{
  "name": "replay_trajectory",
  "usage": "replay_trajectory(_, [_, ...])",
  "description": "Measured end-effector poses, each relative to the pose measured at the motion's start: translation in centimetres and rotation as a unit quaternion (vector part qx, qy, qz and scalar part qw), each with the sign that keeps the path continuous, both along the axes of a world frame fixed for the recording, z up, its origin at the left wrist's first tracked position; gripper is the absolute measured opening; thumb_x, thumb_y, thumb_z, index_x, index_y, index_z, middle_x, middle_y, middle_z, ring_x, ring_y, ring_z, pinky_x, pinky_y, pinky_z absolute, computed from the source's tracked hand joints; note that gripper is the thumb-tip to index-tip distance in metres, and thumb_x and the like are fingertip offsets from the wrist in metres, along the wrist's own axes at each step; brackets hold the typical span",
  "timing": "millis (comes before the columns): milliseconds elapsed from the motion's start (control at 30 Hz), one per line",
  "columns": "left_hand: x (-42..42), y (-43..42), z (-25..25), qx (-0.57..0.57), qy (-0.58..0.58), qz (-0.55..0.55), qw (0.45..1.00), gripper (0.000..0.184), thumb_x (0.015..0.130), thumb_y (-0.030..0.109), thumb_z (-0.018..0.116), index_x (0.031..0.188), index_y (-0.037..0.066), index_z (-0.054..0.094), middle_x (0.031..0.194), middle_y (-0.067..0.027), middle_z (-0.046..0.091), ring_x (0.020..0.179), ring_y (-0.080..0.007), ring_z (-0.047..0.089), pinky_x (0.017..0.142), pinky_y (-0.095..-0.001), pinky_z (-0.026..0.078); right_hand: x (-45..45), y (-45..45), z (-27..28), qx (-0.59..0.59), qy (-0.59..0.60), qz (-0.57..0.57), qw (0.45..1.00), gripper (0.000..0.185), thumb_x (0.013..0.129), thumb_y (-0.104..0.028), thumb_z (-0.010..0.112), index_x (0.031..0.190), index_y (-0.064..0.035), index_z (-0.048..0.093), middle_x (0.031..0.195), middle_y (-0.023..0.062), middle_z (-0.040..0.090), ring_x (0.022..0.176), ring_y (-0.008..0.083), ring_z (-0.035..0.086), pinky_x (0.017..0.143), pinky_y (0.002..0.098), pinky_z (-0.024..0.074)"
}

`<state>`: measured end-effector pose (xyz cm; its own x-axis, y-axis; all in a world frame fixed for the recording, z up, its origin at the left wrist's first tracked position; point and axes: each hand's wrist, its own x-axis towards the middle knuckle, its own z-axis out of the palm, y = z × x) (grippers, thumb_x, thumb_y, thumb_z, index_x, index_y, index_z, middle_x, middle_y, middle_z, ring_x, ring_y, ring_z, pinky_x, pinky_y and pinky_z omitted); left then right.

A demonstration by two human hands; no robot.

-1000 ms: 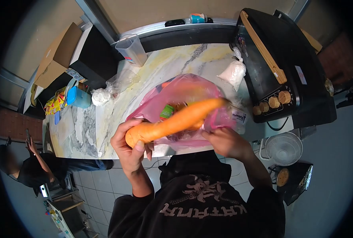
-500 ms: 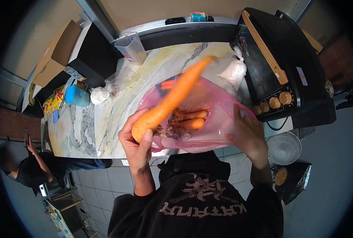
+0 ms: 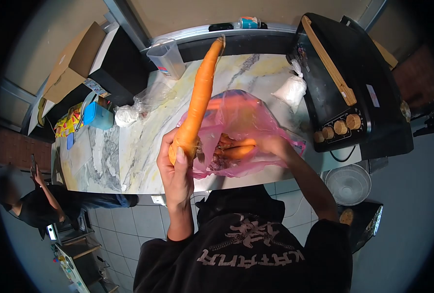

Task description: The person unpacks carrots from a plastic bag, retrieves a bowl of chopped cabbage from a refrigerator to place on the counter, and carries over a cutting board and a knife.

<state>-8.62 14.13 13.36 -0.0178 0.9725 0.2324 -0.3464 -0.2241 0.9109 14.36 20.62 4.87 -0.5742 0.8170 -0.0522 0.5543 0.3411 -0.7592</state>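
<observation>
A large orange carrot stands nearly upright in my left hand, whose fingers wrap round its thick end. Below and to the right of it, a pink plastic bag lies open on the marble counter. Several smaller carrots and some purplish bulbs show through its mouth, and more orange shapes show through the film at the back. My right hand reaches into the right side of the bag beside the smaller carrots; its fingers are hidden there.
A black oven stands at the right, with a tied bag of white powder beside it. A clear plastic jug, a blue container and cardboard boxes are on the left. Another person is at the far left.
The large carrot has swung from a slant to nearly upright in my left hand. My right hand has moved from the bag's right edge into the bag. The green-labelled item no longer shows.
</observation>
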Motion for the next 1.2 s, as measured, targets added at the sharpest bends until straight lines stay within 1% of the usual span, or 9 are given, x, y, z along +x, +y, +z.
replay_trajectory(200, [-0.8, 0.2, 0.0, -0.018, 0.022, 0.02, 0.999, 0.055, 0.091, 0.05, 0.052, 0.116, 0.002, 0.044, 0.086, -0.0074, 0.052, 0.069, -0.0111, 0.049, 0.057, -0.024, 0.041, 1.3, 1.2, -0.2, -0.025, -0.012, -0.017, 0.999, 0.035, 0.086, -0.004, 0.048, 0.119, 0.0065, 0.051, 0.109, 0.025, 0.056, 0.1, 0.0349, 0.059, 0.09, 0.0395, 0.0442])
replay_trajectory(267, [-1.1, 0.3, -0.3, -0.028, -0.056, -0.028, 0.998, 0.047, 0.097, 0.041, 0.046, 0.12, 0.0, 0.043, 0.089, -0.0097, 0.055, 0.073, -0.012, 0.053, 0.063, -0.0242, 0.044, 1.6, 1.7, -0.1, -0.027, -0.015, -0.019, 0.999, 0.034, 0.086, -0.004, 0.048, 0.119, 0.0061, 0.051, 0.109, 0.025, 0.056, 0.1, 0.035, 0.059, 0.09, 0.0394, 0.0441])
replay_trajectory(367, [-1.0, 0.6, -0.3, -0.035, -0.064, -0.032, 0.997, 0.049, 0.097, 0.045, 0.042, 0.118, 0.001, 0.042, 0.087, -0.0097, 0.054, 0.069, -0.0117, 0.051, 0.062, -0.024, 0.043, 1.7, 2.4, -0.2, -0.026, -0.017, -0.023, 0.999, 0.034, 0.087, -0.004, 0.048, 0.119, 0.0055, 0.052, 0.109, 0.025, 0.055, 0.1, 0.0352, 0.058, 0.091, 0.0392, 0.0439])
replay_trajectory(800, [-1.6, 1.2, 0.5, -0.037, -0.031, -0.044, 0.998, 0.051, 0.096, 0.048, 0.043, 0.118, 0.001, 0.042, 0.089, -0.0103, 0.054, 0.07, -0.0129, 0.052, 0.064, -0.0258, 0.045, 3.1, 2.4, -0.1, 0.009, -0.018, -0.058, 0.998, 0.032, 0.087, -0.005, 0.048, 0.117, 0.0029, 0.054, 0.111, 0.0248, 0.054, 0.101, 0.0358, 0.057, 0.092, 0.0385, 0.0434])
replay_trajectory(900, [-1.7, 1.5, 0.5, -0.039, -0.04, -0.049, 0.997, 0.05, 0.096, 0.046, 0.045, 0.119, 0.001, 0.041, 0.091, -0.0105, 0.054, 0.072, -0.013, 0.053, 0.065, -0.0262, 0.046, 3.4, 1.4, 0.0, 0.047, -0.025, -0.072, 0.996, 0.031, 0.087, -0.005, 0.048, 0.117, 0.0023, 0.054, 0.111, 0.0248, 0.054, 0.101, 0.0359, 0.057, 0.092, 0.0383, 0.0432])
replay_trajectory(967, [-1.3, 1.5, 0.3, -0.053, -0.014, -0.028, 0.998, 0.056, 0.095, 0.052, 0.044, 0.119, 0.002, 0.042, 0.086, -0.0076, 0.052, 0.067, -0.0124, 0.052, 0.057, -0.0249, 0.045, 3.7, 0.6, 0.2, 0.083, -0.033, -0.082, 0.993, 0.031, 0.088, -0.005, 0.048, 0.117, 0.002, 0.055, 0.111, 0.0248, 0.054, 0.101, 0.036, 0.057, 0.092, 0.0382, 0.0432])
replay_trajectory(1033, [-1.1, 1.7, 0.1, -0.052, -0.007, -0.037, 0.998, 0.057, 0.094, 0.053, 0.044, 0.119, 0.002, 0.041, 0.086, -0.0076, 0.052, 0.067, -0.0124, 0.052, 0.057, -0.0246, 0.045, 4.0, 0.0, 0.3, 0.132, -0.049, -0.089, 0.986, 0.03, 0.088, -0.005, 0.048, 0.117, 0.0016, 0.055, 0.111, 0.0247, 0.054, 0.101, 0.0361, 0.057, 0.092, 0.0381, 0.0431])
replay_trajectory(1100, [-0.7, 1.7, -0.1, -0.05, 0.0, -0.049, 0.998, 0.058, 0.094, 0.054, 0.045, 0.119, 0.002, 0.041, 0.087, -0.0077, 0.052, 0.067, -0.0125, 0.052, 0.057, -0.0244, 0.045, 4.1, -0.8, -0.1, 0.205, -0.07, -0.094, 0.972, 0.03, 0.088, -0.005, 0.048, 0.116, 0.0012, 0.055, 0.112, 0.0247, 0.054, 0.101, 0.0362, 0.056, 0.092, 0.038, 0.043])
replay_trajectory(1200, [-0.1, 1.8, -0.3, -0.056, -0.011, -0.052, 0.997, 0.057, 0.094, 0.054, 0.044, 0.118, 0.002, 0.042, 0.087, -0.0078, 0.051, 0.068, -0.0127, 0.052, 0.059, -0.0248, 0.045, 4.1, -2.1, -1.1, 0.363, -0.143, -0.088, 0.917, 0.03, 0.088, -0.005, 0.047, 0.116, 0.0006, 0.056, 0.112, 0.0247, 0.053, 0.101, 0.0364, 0.056, 0.092, 0.0379, 0.0428])
